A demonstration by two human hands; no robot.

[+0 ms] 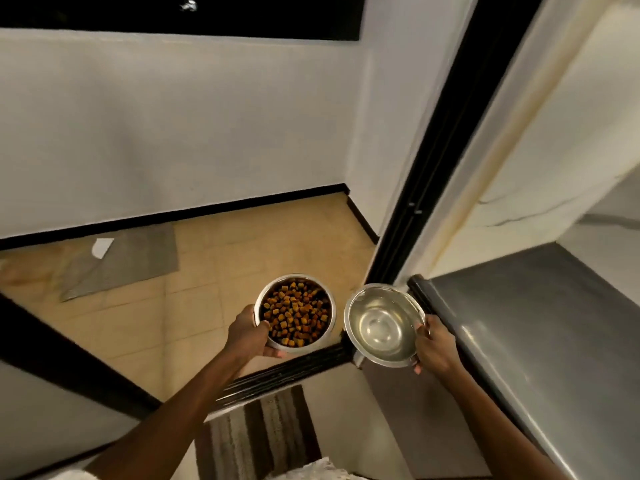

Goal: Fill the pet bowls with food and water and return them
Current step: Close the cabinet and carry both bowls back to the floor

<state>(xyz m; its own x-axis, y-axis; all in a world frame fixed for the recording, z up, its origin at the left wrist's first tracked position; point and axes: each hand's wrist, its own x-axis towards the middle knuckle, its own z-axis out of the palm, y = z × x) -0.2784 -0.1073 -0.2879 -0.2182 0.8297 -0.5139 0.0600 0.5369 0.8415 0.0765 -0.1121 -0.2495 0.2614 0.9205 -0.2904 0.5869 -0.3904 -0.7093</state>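
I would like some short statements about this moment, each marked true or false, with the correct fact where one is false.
1. The left hand holds a metal bowl of dry pet food. True.
2. The bowl in the right hand also contains dry food. False: the shiny metal bowl holds no food; whether there is water in it cannot be told.
3. Both bowls are standing on the floor. False: both are held in the air above the tiled floor.
4. A grey mat lies on the tiles near the wall. True.
5. A striped rug lies below the arms. True.
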